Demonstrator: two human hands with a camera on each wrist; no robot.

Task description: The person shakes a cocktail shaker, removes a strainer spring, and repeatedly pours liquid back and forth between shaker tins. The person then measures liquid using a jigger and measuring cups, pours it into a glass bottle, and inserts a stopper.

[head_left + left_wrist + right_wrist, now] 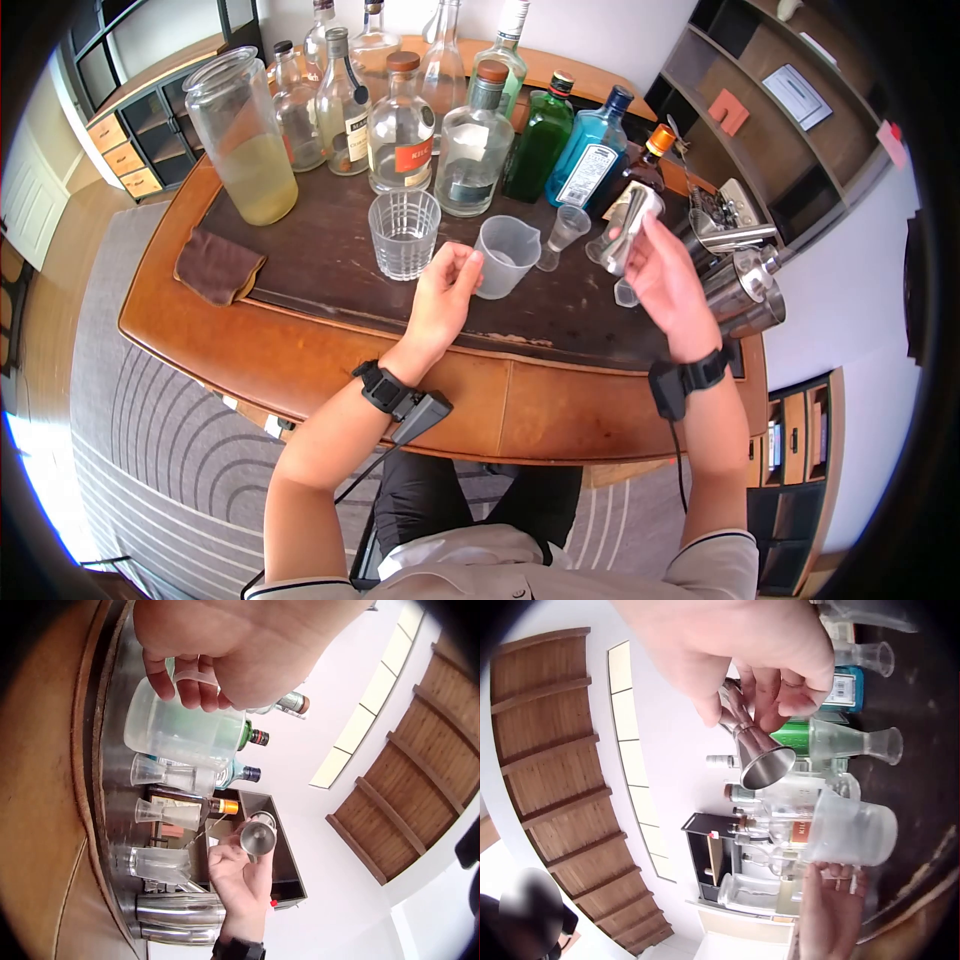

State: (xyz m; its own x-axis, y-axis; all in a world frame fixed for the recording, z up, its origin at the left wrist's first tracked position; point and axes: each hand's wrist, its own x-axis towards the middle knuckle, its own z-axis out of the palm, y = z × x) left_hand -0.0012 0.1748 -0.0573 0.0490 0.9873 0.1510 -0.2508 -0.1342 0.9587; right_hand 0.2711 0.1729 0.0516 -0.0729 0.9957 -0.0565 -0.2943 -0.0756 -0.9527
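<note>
My left hand (443, 298) grips the handle of a translucent plastic measuring jug (507, 262) that stands on the dark table top, its spout pointing right. In the left wrist view, the fingers (187, 691) curl round that handle. Raised above the right part of the table, my right hand (668, 280) pinches a steel double-ended jigger (756, 754) by its middle. The jigger is tilted, one cup mouth facing the jug side in the right wrist view. Left of the jug stands a ribbed glass tumbler (405, 235). Small clear jiggers (568, 232) stand between the jug and my right hand.
Several bottles line the back, among them a green bottle (540, 140) and a blue bottle (590, 150). A pitcher (250, 165) of pale yellow liquid and a folded brown cloth (218, 265) are at left. Steel shaker tins (750, 300) stand at the right edge.
</note>
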